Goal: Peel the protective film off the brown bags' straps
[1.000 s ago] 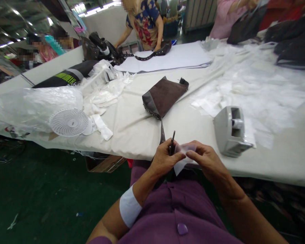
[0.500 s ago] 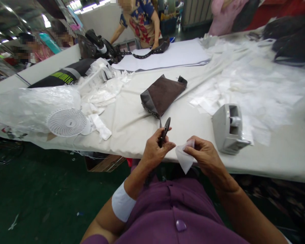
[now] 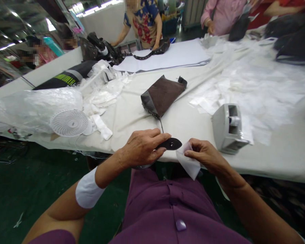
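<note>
Between its thumb and fingers, my left hand (image 3: 142, 147) grips a dark leather strap (image 3: 172, 144); its pointed tip with a metal snap points right. A small sheet of thin white tissue paper (image 3: 189, 162) hangs from the pinched fingers of my right hand (image 3: 205, 152), close to the strap's tip. A brown bag (image 3: 165, 93) with dark grey corners lies on the table beyond both hands. Some thin dark piece runs from the bag's near corner toward my left hand; where it ends is hidden.
On the white-covered table (image 3: 132, 125) stand a white fan (image 3: 71, 123) at left and a grey tape dispenser (image 3: 228, 128) at right. Loose white paper (image 3: 259, 88) spreads at right, with clear plastic (image 3: 35, 108) at left. Co-workers stand across the table near dark bags (image 3: 99, 47).
My left hand has turned and shifted left, so the strap now lies flat, pointing right. The tissue paper hangs slightly lower in my right hand. The brown bag stays put.
</note>
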`<act>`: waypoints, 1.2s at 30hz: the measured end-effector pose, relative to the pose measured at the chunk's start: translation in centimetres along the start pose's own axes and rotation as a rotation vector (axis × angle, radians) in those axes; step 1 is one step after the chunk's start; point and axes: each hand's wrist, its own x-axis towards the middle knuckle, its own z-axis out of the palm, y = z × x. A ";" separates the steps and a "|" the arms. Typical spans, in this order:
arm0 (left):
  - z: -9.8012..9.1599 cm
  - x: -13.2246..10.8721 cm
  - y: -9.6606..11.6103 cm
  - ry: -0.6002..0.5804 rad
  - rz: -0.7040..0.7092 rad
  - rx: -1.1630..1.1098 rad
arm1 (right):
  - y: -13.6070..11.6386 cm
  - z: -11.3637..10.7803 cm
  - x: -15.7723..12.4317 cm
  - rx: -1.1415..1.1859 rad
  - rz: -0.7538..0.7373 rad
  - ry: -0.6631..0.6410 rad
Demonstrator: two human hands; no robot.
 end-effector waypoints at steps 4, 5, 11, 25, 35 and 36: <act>0.3 -0.1 0.1 -0.029 0.072 0.036 | 0.0 0.1 0.0 0.002 -0.023 -0.037; 0.5 -0.1 0.0 -0.034 0.082 0.042 | -0.1 0.1 0.0 -0.001 -0.025 -0.045; 1.0 -0.2 -0.2 -0.068 0.128 0.030 | -0.3 0.3 0.1 -0.026 -0.021 -0.101; 0.7 -1.0 -1.0 -0.092 0.142 -0.007 | 0.2 0.1 -0.1 -0.037 0.013 -0.157; 0.8 -0.7 -0.9 -0.119 0.181 0.009 | 0.2 0.2 -0.1 -0.035 0.016 -0.176; 0.9 -0.7 -0.9 -0.121 0.188 0.009 | 0.2 0.2 -0.1 -0.027 0.015 -0.180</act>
